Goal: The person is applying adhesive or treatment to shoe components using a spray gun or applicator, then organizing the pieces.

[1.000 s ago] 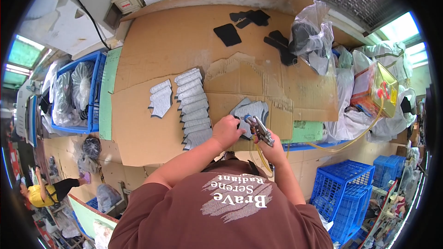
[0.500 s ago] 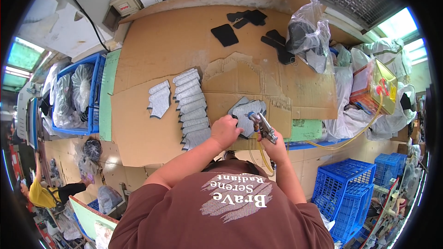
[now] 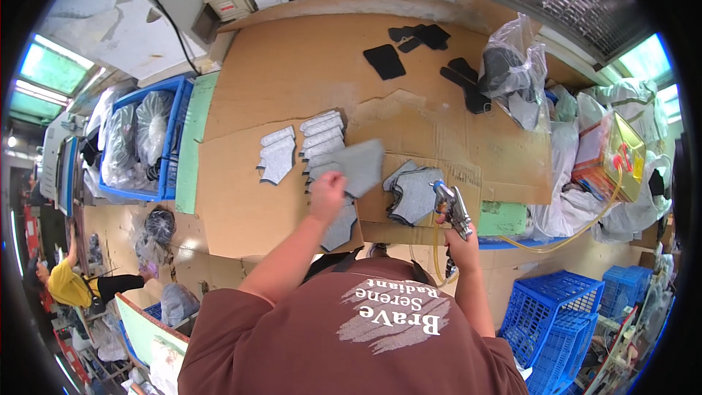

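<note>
A grey fabric piece [image 3: 361, 167], smeared by motion, hangs from the closed fingers of my left hand [image 3: 328, 189]. It passes over a column of overlapping grey pieces [image 3: 322, 132] and hides part of them. My right hand [image 3: 463, 238] is closed around a metal spray gun [image 3: 457, 213] with a blue part at its front. A yellowish hose [image 3: 436, 245] hangs near the gun. Beside the nozzle lies a small pile of dark-edged grey pieces [image 3: 415, 194]. Further left, a short group of similar pieces [image 3: 277, 157] lies on the cardboard [image 3: 234, 205].
Black cut pieces [image 3: 385, 62] and a clear bag of dark pieces [image 3: 513, 66] lie at the back. A blue crate [image 3: 181, 117] of bagged goods stands left. At right are a metal can [image 3: 610, 146] with a hose and stacked blue crates [image 3: 548, 307]. A person in yellow [image 3: 69, 285] is far left.
My left hand has moved left from the pile to the column, carrying a grey piece. My right hand still grips the spray gun near the pile. The whole view has shifted slightly.
</note>
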{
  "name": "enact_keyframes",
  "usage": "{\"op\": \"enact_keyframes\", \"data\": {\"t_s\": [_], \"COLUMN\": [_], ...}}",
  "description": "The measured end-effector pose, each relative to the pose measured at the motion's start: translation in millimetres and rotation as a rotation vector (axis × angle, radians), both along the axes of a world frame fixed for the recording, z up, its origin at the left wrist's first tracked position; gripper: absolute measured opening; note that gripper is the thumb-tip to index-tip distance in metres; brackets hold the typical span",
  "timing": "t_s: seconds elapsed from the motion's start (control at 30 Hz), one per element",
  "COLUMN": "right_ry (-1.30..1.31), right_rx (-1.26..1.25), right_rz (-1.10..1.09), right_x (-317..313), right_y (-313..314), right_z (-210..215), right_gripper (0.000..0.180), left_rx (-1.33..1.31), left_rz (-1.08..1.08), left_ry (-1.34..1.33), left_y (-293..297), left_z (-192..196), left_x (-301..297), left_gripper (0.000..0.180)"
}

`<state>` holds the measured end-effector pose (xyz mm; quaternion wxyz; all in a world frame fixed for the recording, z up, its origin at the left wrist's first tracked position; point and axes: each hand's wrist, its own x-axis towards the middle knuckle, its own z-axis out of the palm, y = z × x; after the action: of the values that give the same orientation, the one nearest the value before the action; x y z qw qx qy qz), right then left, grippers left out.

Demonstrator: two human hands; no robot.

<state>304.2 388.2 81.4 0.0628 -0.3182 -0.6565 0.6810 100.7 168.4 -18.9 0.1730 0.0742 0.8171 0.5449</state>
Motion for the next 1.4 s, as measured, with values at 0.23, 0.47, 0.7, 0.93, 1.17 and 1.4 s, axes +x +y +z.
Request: {"op": "enact_keyframes", "data": {"t_s": [0.23, 0.47, 0.7, 0.93, 1.17, 1.4], "right_ry": [-0.052, -0.001, -0.02, -0.048, -0.07, -0.103], "right_rx": [0.094, 0.093, 0.016, 0.007, 0.019, 0.027], "right_rz": [0.112, 0.161, 0.148, 0.138, 0.059, -0.011], "right_x": [-1.3, -13.0, -23.7, -27.1, -22.6, -14.7], "right_y": [-0.8, -11.7, -17.0, -13.2, -8.6, 5.9], "right_z": [-2.9, -5.8, -10.0, -11.4, -7.3, -5.5], "right_gripper": [0.024, 0.017, 0.02, 0.022, 0.022, 0.02], "left_rx": [-0.199, -0.398, -0.157, -0.269, -0.292, -0.26], "left_rz": [0.382, -0.106, -0.524, -0.585, -0.585, -0.578], "left_ry": [-0.144, 0.533, 0.296, 0.456, 0.492, 0.484], "left_y": [-142.0, -64.7, 59.3, 67.7, 68.6, 67.5], "left_z": [-23.6, 22.9, 45.9, 42.3, 48.2, 47.6], "left_x": [-71.5, -39.9, 51.2, 57.3, 56.8, 56.2], "left_gripper": [0.021, 0.017, 0.028, 0.025, 0.021, 0.02]}}
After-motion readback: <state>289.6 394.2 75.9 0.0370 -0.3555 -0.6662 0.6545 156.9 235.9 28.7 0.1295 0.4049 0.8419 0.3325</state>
